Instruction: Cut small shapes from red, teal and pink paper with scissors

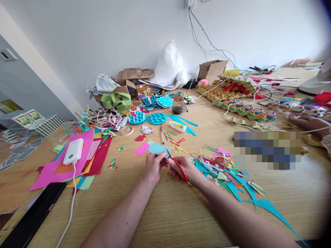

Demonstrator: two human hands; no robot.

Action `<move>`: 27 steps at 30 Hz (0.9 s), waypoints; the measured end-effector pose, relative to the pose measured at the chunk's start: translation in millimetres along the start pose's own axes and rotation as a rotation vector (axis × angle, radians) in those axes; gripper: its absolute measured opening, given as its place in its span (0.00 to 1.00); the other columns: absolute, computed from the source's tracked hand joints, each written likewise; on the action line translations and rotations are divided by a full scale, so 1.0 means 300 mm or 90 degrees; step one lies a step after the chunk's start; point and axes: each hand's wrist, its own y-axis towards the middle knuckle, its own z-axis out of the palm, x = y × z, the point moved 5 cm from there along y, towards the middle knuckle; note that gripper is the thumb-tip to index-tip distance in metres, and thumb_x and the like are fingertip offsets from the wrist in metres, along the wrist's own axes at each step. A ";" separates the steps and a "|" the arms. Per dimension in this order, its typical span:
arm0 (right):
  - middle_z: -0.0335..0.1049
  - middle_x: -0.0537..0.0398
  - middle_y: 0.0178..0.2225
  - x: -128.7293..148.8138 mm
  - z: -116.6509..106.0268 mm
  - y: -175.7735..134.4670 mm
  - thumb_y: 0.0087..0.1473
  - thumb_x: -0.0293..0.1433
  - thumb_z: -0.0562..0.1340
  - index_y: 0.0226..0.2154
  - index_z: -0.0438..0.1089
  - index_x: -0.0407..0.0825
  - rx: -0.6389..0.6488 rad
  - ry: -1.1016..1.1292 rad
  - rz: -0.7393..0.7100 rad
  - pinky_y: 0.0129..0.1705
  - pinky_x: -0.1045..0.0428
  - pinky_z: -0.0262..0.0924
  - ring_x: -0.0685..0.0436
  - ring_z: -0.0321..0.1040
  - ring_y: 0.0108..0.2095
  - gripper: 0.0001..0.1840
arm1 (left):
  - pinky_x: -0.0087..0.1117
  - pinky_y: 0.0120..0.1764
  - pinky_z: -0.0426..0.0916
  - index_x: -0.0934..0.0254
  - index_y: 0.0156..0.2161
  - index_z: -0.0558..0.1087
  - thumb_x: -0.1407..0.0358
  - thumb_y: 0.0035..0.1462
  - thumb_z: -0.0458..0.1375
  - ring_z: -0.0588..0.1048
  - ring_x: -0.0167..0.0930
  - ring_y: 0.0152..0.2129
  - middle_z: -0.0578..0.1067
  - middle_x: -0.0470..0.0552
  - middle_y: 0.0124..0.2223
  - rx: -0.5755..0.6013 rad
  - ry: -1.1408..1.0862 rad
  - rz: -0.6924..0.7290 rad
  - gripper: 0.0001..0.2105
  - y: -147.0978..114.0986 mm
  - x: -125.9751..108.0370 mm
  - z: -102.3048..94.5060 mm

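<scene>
My left hand [154, 166] pinches the near edge of a light blue piece of paper [158, 148] above the table. In my right hand [182, 168] is a pair of scissors with red handles [182, 171]; the blades meet the right end of the blue paper. Beyond the left hand lies a pink paper piece [142, 149]. A pen [162, 135], a glue bottle [178, 126] and several thin coloured paper strips [176, 142] lie farther back. Near them are a red paper cutout [140, 137] and a white fish cutout [147, 129].
Paper scraps [230, 175] spread on the right. Coloured sheets lie under a white power bank [73, 151] at left, near a black phone [33, 213]. Blue decorated discs [157, 118], a glass jar [178, 103] and egg cartons [217, 92] stand behind. Another person's hand [309, 124] is at far right.
</scene>
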 end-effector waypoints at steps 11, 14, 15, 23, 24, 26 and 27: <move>0.60 0.62 0.12 -0.010 -0.001 0.006 0.44 0.54 0.63 0.19 0.61 0.47 0.007 -0.002 0.002 0.12 0.59 0.47 0.54 0.58 0.12 0.27 | 0.26 0.22 0.61 0.67 0.23 0.70 0.62 0.37 0.68 0.67 0.23 0.16 0.71 0.45 0.20 -0.006 -0.014 -0.005 0.12 0.002 0.000 0.000; 0.61 0.62 0.12 -0.009 -0.001 0.005 0.45 0.54 0.63 0.20 0.61 0.47 0.008 -0.006 -0.003 0.12 0.59 0.47 0.54 0.58 0.12 0.27 | 0.26 0.21 0.60 0.68 0.22 0.70 0.63 0.37 0.67 0.66 0.23 0.16 0.70 0.45 0.20 -0.006 -0.008 -0.001 0.12 0.003 0.000 -0.001; 0.61 0.61 0.13 -0.009 0.000 0.004 0.45 0.53 0.62 0.20 0.61 0.47 0.011 -0.005 -0.008 0.13 0.60 0.47 0.54 0.59 0.12 0.27 | 0.26 0.21 0.60 0.68 0.22 0.70 0.63 0.37 0.67 0.66 0.23 0.16 0.70 0.45 0.19 -0.004 -0.005 0.000 0.12 0.003 0.000 -0.001; 0.63 0.61 0.14 -0.017 0.002 0.008 0.47 0.54 0.62 0.21 0.61 0.47 0.021 -0.002 -0.022 0.14 0.59 0.51 0.54 0.60 0.13 0.26 | 0.26 0.22 0.61 0.67 0.22 0.70 0.63 0.37 0.67 0.66 0.23 0.16 0.70 0.44 0.20 0.004 0.005 0.008 0.12 -0.001 0.000 0.002; 0.64 0.60 0.15 -0.017 0.002 0.008 0.47 0.54 0.62 0.21 0.61 0.47 0.020 -0.003 -0.021 0.15 0.59 0.51 0.53 0.60 0.14 0.26 | 0.26 0.22 0.61 0.67 0.22 0.70 0.62 0.36 0.67 0.66 0.23 0.16 0.70 0.44 0.20 0.004 0.006 0.009 0.12 -0.001 0.000 0.002; 0.64 0.60 0.15 -0.016 0.001 0.008 0.47 0.54 0.62 0.21 0.61 0.47 0.017 -0.006 -0.016 0.14 0.59 0.51 0.53 0.60 0.13 0.26 | 0.26 0.22 0.61 0.67 0.22 0.70 0.62 0.36 0.67 0.66 0.23 0.16 0.70 0.44 0.20 0.006 0.008 0.008 0.12 0.000 0.001 0.001; 0.63 0.61 0.14 -0.015 0.001 0.008 0.46 0.54 0.62 0.21 0.61 0.47 0.016 -0.007 -0.013 0.14 0.59 0.50 0.53 0.60 0.13 0.26 | 0.26 0.22 0.61 0.67 0.22 0.69 0.62 0.37 0.67 0.66 0.23 0.16 0.70 0.44 0.20 0.007 0.007 0.009 0.12 0.001 0.001 0.001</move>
